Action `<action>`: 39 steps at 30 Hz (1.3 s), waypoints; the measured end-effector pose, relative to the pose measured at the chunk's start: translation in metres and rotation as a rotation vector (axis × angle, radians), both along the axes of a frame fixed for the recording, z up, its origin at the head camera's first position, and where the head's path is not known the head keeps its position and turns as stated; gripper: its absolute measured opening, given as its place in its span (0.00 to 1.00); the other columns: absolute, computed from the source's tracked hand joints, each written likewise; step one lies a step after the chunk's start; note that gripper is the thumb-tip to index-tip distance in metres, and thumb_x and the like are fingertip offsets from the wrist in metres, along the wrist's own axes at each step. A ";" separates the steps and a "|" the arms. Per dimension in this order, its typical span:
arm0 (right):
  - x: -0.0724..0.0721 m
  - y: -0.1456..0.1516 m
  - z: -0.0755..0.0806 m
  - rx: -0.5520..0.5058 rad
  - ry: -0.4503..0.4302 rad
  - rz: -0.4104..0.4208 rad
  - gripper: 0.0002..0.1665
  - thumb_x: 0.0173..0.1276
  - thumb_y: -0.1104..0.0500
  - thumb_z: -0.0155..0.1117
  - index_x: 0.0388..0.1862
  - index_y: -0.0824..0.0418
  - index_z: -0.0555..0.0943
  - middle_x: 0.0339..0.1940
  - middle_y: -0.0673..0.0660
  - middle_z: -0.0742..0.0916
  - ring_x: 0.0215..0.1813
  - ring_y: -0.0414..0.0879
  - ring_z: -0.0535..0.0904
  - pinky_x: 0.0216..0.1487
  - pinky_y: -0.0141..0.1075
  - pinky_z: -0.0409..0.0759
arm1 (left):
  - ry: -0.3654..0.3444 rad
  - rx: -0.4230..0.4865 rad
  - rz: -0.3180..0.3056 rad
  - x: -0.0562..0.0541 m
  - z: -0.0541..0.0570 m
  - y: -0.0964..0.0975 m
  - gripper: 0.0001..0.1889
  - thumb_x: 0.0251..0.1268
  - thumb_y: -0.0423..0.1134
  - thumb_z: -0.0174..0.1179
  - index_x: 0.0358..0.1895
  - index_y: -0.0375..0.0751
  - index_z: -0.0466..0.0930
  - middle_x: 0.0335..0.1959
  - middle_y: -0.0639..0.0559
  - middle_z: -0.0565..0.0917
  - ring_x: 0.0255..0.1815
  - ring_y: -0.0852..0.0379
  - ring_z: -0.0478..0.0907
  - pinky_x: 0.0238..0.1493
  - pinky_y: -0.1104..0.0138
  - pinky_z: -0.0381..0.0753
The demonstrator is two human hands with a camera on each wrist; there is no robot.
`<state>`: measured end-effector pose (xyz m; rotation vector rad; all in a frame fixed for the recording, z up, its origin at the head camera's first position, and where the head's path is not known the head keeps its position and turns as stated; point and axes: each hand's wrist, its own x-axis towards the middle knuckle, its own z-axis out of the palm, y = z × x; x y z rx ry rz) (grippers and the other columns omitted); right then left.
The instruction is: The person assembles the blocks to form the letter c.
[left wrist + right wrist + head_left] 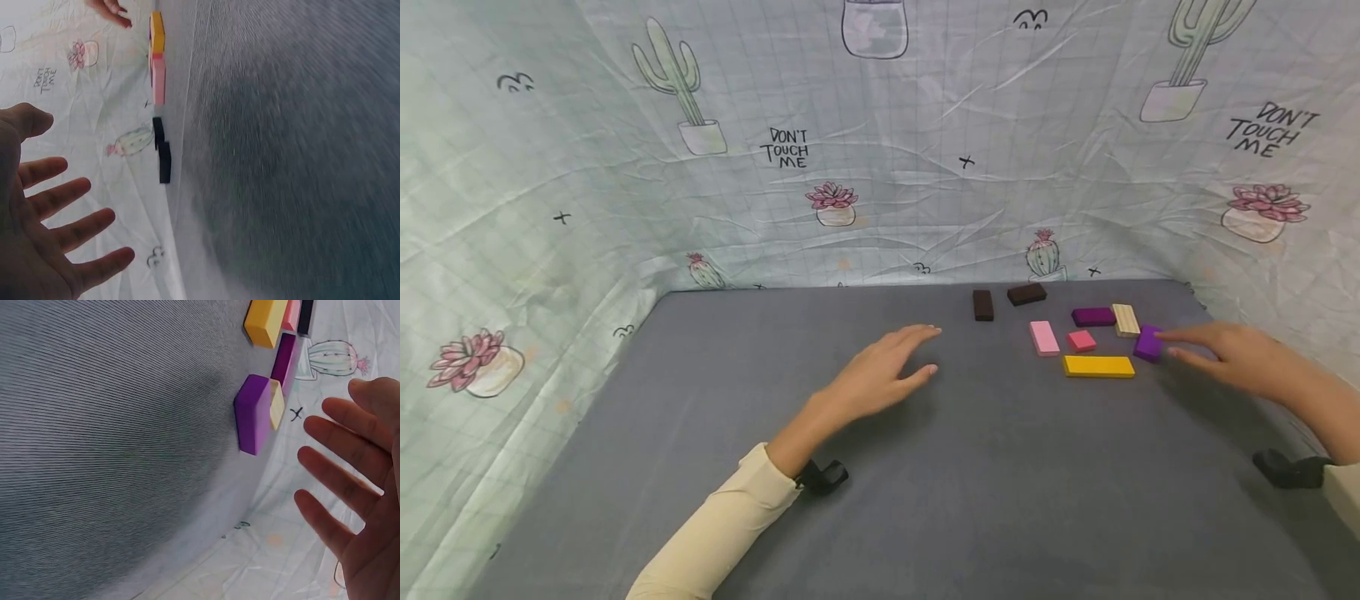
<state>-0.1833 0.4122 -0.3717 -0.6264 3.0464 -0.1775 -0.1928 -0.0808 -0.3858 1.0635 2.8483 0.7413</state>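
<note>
My left hand hovers over the middle of the grey table, fingers spread and holding nothing. In the left wrist view its fingers are apart, with no block between them. My right hand is at the right, its fingertips just by a bright purple block. The right wrist view shows a gap between those fingers and the purple block. Beside that block lie a pale wooden block and a dark purple block. A long yellow block lies nearest me, below a small red-pink block.
A pink block and two dark brown blocks, one upright to me and one slanted, lie farther left. A cactus-printed cloth hangs around the back and sides of the grey table.
</note>
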 end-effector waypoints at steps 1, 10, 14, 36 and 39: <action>-0.003 0.001 0.000 -0.017 0.012 0.019 0.19 0.71 0.60 0.67 0.57 0.70 0.84 0.51 0.71 0.87 0.54 0.70 0.82 0.53 0.65 0.77 | -0.004 -0.005 -0.013 -0.001 -0.001 0.004 0.30 0.79 0.55 0.52 0.79 0.53 0.62 0.78 0.55 0.65 0.78 0.53 0.62 0.73 0.50 0.66; -0.028 0.001 0.006 -0.108 -0.022 0.055 0.20 0.71 0.56 0.69 0.57 0.64 0.86 0.51 0.66 0.88 0.52 0.64 0.85 0.51 0.61 0.80 | -0.037 -0.037 -0.104 -0.004 -0.003 0.037 0.29 0.79 0.54 0.53 0.78 0.54 0.63 0.76 0.56 0.68 0.76 0.57 0.63 0.72 0.55 0.68; -0.039 0.004 0.005 -0.112 -0.058 0.041 0.21 0.70 0.56 0.70 0.59 0.64 0.85 0.52 0.65 0.88 0.50 0.60 0.85 0.48 0.56 0.83 | -0.030 -0.040 -0.139 -0.007 -0.004 0.051 0.29 0.78 0.53 0.54 0.77 0.53 0.65 0.75 0.56 0.69 0.75 0.57 0.65 0.71 0.57 0.69; -0.089 0.019 -0.011 -0.148 -0.173 -0.023 0.28 0.70 0.53 0.71 0.61 0.70 0.81 0.56 0.69 0.86 0.53 0.62 0.85 0.48 0.49 0.84 | -0.122 0.022 -0.338 -0.043 -0.016 0.149 0.24 0.77 0.43 0.58 0.71 0.41 0.74 0.67 0.53 0.80 0.65 0.62 0.75 0.65 0.79 0.67; -0.094 0.020 -0.017 -0.171 -0.188 -0.035 0.30 0.69 0.51 0.71 0.63 0.69 0.80 0.58 0.71 0.85 0.55 0.65 0.84 0.51 0.55 0.82 | -0.117 -0.017 -0.369 -0.051 -0.018 0.161 0.24 0.76 0.43 0.60 0.71 0.42 0.75 0.65 0.53 0.80 0.64 0.61 0.76 0.64 0.79 0.68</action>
